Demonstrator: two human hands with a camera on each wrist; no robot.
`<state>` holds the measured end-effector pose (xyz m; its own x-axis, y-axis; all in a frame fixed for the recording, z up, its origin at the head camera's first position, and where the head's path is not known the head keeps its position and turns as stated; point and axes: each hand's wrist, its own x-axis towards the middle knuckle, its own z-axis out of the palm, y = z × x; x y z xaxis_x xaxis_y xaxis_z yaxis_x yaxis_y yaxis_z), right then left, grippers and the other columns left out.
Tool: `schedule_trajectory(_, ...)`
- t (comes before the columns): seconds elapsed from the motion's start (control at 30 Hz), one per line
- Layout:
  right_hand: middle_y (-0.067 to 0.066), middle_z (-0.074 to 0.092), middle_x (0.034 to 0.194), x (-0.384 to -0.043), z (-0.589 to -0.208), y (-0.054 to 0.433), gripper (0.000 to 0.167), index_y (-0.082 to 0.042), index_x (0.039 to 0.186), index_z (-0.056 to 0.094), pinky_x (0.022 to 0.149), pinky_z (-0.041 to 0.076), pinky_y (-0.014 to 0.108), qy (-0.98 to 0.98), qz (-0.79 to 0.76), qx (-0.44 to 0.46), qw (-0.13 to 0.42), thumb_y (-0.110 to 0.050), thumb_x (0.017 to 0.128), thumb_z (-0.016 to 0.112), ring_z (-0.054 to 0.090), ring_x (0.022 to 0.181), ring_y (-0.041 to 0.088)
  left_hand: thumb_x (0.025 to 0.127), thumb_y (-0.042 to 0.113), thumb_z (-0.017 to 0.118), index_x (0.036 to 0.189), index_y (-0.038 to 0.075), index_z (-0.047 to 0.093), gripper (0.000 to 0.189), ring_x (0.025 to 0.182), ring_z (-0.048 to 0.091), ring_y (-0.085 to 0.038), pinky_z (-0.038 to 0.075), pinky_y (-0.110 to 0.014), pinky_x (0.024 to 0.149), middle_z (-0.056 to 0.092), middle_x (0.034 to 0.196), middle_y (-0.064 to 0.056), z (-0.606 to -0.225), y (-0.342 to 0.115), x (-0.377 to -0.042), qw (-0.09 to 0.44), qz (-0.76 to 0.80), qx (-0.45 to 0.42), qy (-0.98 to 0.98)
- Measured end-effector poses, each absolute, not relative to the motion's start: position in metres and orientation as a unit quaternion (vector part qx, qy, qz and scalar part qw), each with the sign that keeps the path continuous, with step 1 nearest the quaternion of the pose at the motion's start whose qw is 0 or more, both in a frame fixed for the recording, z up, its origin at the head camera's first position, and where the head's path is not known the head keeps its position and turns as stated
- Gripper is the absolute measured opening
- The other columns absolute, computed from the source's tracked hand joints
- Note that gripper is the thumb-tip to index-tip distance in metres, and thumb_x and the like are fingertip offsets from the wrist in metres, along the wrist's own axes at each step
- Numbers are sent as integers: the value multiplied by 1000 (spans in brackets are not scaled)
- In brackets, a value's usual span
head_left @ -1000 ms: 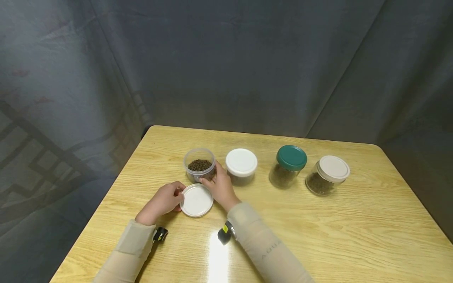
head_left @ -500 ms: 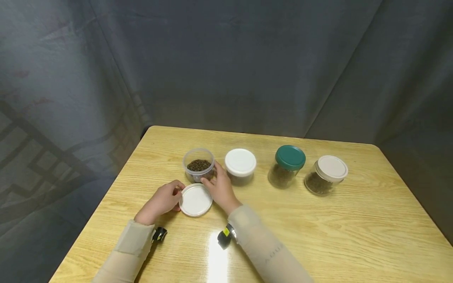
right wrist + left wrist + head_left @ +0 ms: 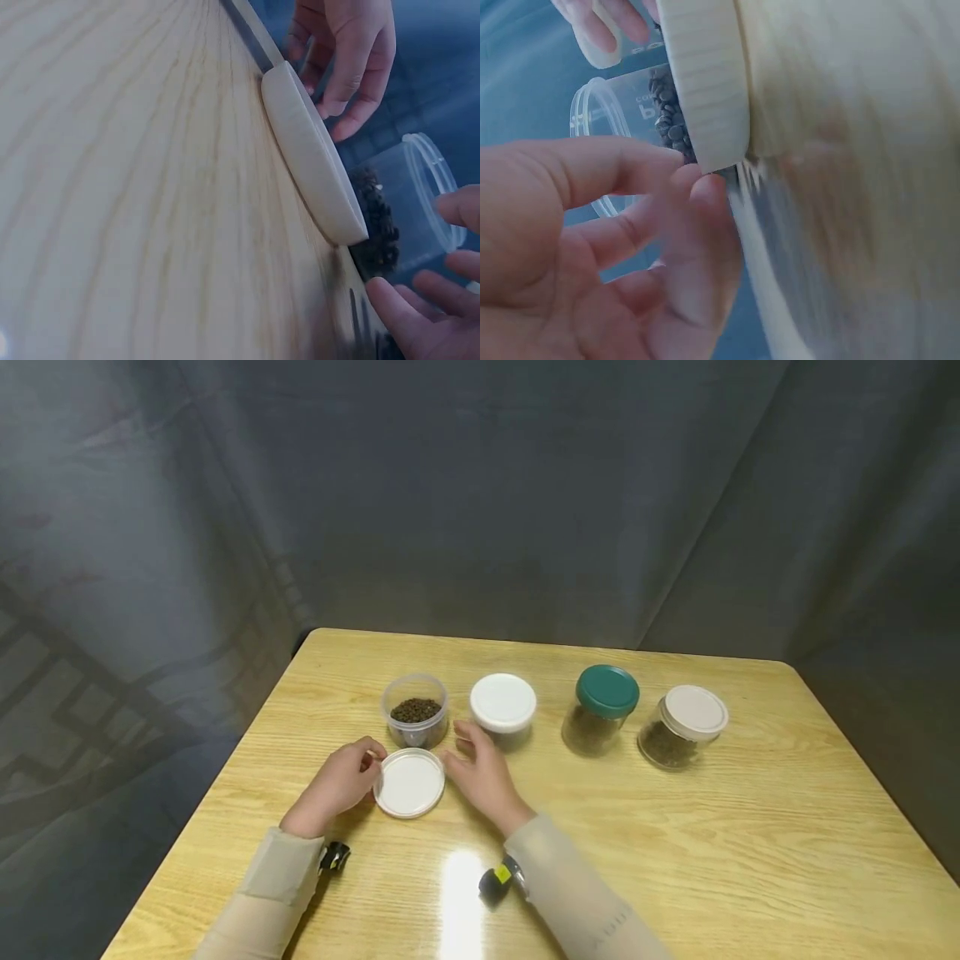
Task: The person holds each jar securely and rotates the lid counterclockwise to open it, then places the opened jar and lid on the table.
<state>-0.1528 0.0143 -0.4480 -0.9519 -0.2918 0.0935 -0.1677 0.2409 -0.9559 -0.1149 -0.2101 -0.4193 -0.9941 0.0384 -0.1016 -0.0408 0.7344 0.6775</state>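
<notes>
A clear round plastic tub without a lid, part filled with dark brown pellets, stands towards the back left of the table. In front of it a round white lid lies flat, its raised rim facing up. My left hand is at the lid's left edge, fingers loosely bent, fingertips right at the rim in the left wrist view. My right hand is spread to the right of tub and lid, holding nothing. In the right wrist view its fingertips are apart from the tub.
Along the back to the right stand a white-lidded tub, a green-lidded jar and a jar with a pale lid, the jars holding dark contents. The wooden table ends before a grey curtain.
My right hand has let go of the tub's right side and drawn back towards me and to the right. My left hand stays at the lid's edge.
</notes>
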Motion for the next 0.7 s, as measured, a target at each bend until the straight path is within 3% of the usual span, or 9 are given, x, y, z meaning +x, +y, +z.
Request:
schedule_trajectory(0.33,16,71,116,-145,-446,61,25,-1,117,69,99,55,44,813,-563,-148,-16,-6,93,70,67,110,31,96,4,58,103,2,68,12,73,54,-17,50,-33,67,64,90,-8,-406,-180,-113,-67,322,79,941)
schedule_trajectory(0.57,14,71,112,-150,-446,96,18,-2,109,71,100,54,47,824,-553,-115,-41,-3,91,72,66,110,32,97,4,59,117,0,64,21,87,61,-18,55,-33,74,63,99,-6,-401,-142,-113,-44,364,128,922)
schedule_trajectory(0.7,15,70,117,-154,-444,109,24,0,115,69,102,53,46,824,-558,-89,-35,-4,92,71,64,114,32,97,5,62,133,-2,55,37,105,61,-26,58,-36,81,60,117,-15,-404,-125,-115,-19,391,130,911)
